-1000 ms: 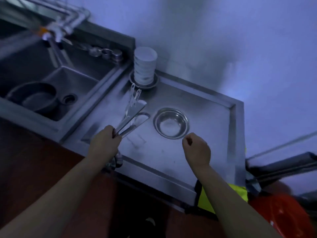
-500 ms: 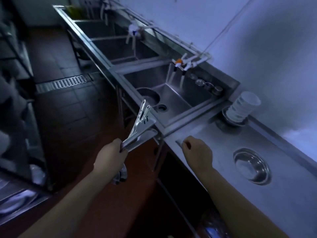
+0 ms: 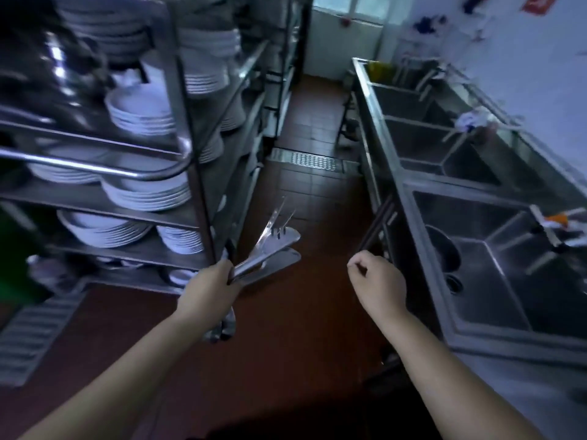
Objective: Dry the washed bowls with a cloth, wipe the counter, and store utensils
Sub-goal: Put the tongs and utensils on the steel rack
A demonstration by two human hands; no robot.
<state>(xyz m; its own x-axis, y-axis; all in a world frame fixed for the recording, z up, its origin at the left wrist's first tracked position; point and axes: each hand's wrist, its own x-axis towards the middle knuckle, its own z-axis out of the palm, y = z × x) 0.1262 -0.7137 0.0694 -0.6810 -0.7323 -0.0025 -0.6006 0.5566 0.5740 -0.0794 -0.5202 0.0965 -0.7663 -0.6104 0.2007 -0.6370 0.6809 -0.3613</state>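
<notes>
Gripping a bundle of metal utensils [image 3: 270,252] at frame centre, the left hand [image 3: 208,289] holds them over the red floor [image 3: 301,312], blades fanned upward. Right hand [image 3: 378,285] hangs curled and holding nothing, just left of the sink [image 3: 489,268]; plate rack [image 3: 197,173] stands upper left.

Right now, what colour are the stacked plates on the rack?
White, though the dim bluish light tints them; the plates show best in the head view.
</notes>
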